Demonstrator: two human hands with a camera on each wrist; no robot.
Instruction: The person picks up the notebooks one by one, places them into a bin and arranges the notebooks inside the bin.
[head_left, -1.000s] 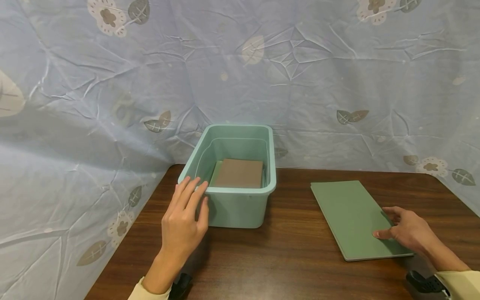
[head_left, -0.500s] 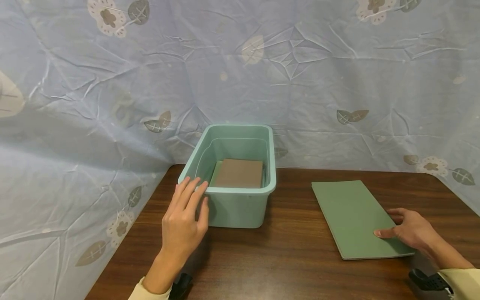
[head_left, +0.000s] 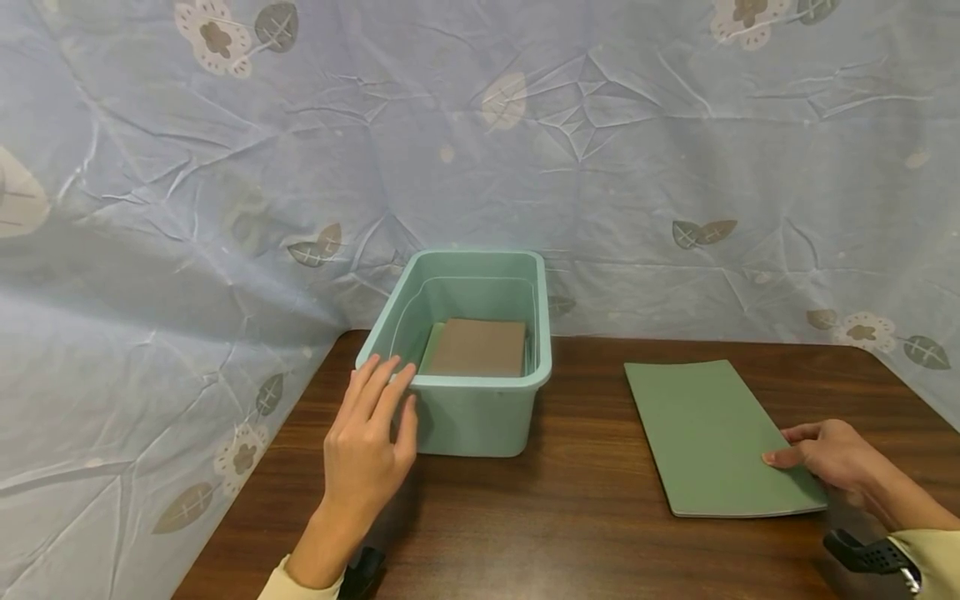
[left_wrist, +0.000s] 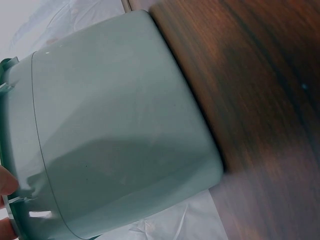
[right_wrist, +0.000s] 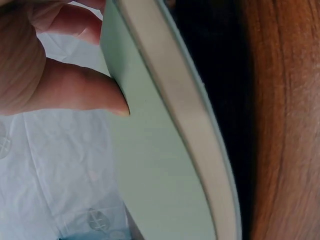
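On the right of the table lies a green notebook (head_left: 723,442), its pale page edge showing between the covers in the right wrist view. My right hand (head_left: 836,454) pinches its right side, thumb on the cover and fingers partly hidden under it. A dark gap beneath the notebook shows in the right wrist view. My left hand (head_left: 367,446) rests with extended fingers on the near left corner of a light teal plastic bin (head_left: 472,421). Inside the bin, a brown flat item like a notebook (head_left: 480,348) lies over a green one (head_left: 432,350).
The dark wood-grain table (head_left: 570,517) carries bin and notebook. A wrinkled patterned cloth (head_left: 600,183) hangs behind and to the left. The bin stands near the table's back left.
My right hand has shifted slightly right and away from the near edge, with the notebook turning and shifting slightly along. The left hand and bin stay put.
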